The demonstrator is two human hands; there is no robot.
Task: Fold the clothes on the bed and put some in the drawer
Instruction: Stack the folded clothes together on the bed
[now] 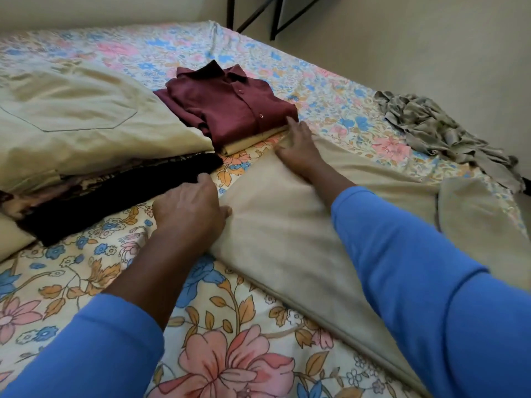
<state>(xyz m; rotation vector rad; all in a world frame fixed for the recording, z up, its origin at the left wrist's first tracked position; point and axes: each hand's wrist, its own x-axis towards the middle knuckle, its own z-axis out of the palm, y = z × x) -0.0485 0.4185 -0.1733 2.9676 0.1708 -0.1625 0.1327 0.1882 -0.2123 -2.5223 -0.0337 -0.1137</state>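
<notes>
Spreading beneath pale walls [402, 38], a floral sheet [86, 282] bears the beige garment [287, 239], running five-to-eleven o'clock; left hand [189, 214] grips its edge, right hand [298, 145] presses flat.

The beige garment [287, 225] is running past the picture's right and bottom edges. The left hand [186, 214] is curling its fingertips out of sight at that garment's fold. The maroon shirt [230, 110] is covering most of a cream cloth [253, 140]. A dark patterned garment [115, 193] is lying half hidden under a pale yellow cloth [86, 119], both cut by the left edge.
</notes>
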